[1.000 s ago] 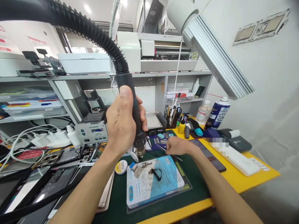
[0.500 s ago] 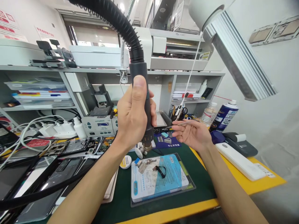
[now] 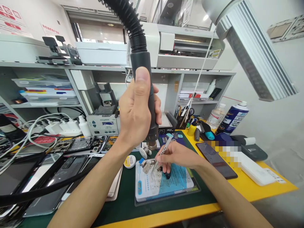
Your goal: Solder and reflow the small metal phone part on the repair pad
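My left hand [image 3: 135, 114] is wrapped round the black handle of a hot air gun [image 3: 141, 61], thumb along its side, nozzle pointing down. A ribbed black hose [image 3: 133, 23] rises from its top. Between the fingers of my right hand [image 3: 175, 155] is a pair of metal tweezers [image 3: 164, 148], tips slanting down to the left. They reach small metal phone parts [image 3: 147, 165] lying on a blue and white box [image 3: 152, 186]. A black strip [image 3: 167, 175] shows below my right fingers, partly hidden by them. I cannot tell whether the tips touch a part.
Left of the box stand a round white tin [image 3: 129, 161], a solder spool [image 3: 143, 152] and several phones [image 3: 57, 177]. A dark phone [image 3: 216, 160] lies on the yellow edge at right. A lamp head [image 3: 258, 50] hangs at upper right. Behind is a control unit [image 3: 102, 125].
My right hand has come down and left with the tweezers, from beside the pen holder to the parts on the box. The hot air gun stays in my left hand. The view has shifted slightly.
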`<state>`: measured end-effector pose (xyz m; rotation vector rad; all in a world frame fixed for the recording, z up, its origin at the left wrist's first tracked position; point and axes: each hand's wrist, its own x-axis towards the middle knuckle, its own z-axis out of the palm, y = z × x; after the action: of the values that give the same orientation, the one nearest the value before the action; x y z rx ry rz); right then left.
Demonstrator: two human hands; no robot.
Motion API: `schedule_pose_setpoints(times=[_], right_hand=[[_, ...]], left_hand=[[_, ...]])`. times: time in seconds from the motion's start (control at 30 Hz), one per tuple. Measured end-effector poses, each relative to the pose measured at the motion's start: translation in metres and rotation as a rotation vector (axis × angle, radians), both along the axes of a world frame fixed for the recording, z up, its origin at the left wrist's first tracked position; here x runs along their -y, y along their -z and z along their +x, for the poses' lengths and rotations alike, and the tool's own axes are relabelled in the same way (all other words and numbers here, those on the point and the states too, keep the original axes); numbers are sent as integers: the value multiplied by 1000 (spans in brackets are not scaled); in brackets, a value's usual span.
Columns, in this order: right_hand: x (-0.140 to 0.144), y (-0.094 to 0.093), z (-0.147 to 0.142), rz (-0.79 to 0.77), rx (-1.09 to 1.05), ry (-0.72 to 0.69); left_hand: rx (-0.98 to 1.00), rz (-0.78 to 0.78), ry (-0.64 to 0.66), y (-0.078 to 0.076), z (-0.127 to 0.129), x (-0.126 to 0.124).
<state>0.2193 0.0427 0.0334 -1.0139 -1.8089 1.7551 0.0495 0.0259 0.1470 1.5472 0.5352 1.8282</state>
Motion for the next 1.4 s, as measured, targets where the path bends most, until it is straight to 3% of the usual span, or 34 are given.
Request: schedule_pose_setpoints(times=[0.27,0.93,1.4], right_hand=[[-2,0,0,71,66,175],[-5,9,-2,70,57,164],[-11,9,-1,93,13,287]], left_hand=[[-11,-12,11,0,1,1],[31,54,40,4,8,-3],[-1,66,14,6,10,-2]])
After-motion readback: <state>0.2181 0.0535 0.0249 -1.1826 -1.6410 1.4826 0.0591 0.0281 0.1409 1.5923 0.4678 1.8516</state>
